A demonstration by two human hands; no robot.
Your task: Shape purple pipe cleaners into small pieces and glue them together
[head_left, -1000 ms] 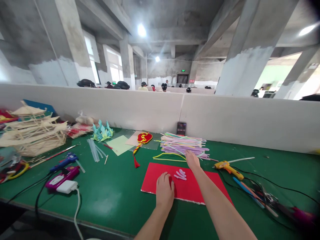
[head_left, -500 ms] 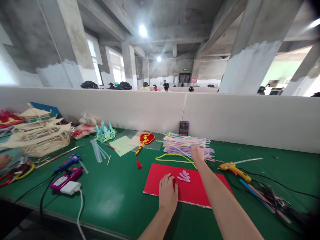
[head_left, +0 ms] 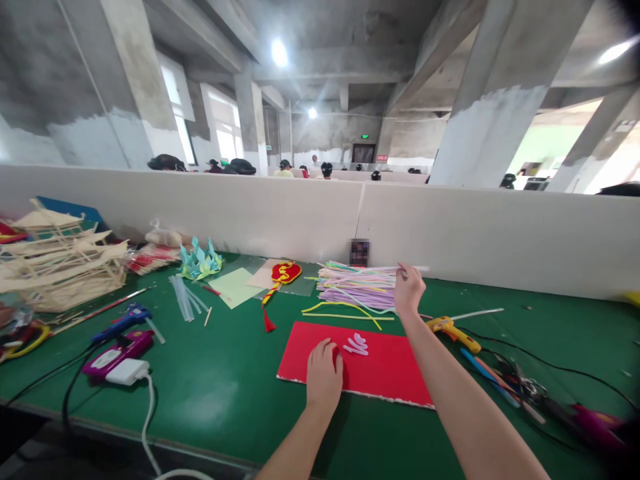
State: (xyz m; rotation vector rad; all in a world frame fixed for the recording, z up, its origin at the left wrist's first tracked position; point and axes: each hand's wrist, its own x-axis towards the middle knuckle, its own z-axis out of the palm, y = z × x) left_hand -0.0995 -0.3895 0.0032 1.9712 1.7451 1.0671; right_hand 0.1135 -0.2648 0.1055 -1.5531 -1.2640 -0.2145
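My left hand lies on the left part of a red board, fingers spread a little and holding nothing. Beside it on the board sit several short, bent lilac pieces. Over the right end of a bundle of pastel pipe cleaners, my right hand pinches one pale pipe cleaner, raised level with the top of the pile. Part of the bundle is hidden behind that hand. Loose yellow pipe cleaners lie between bundle and board.
To the right are a yellow glue gun with its cord and some scissors. A red fan-shaped ornament, a blue glue gun, a purple power strip and a wooden model stand left. A white partition runs behind.
My right hand has lifted from the bundle and moved right, with a pale pipe cleaner now between its fingers. My left hand stays on the board. The view has shifted slightly.
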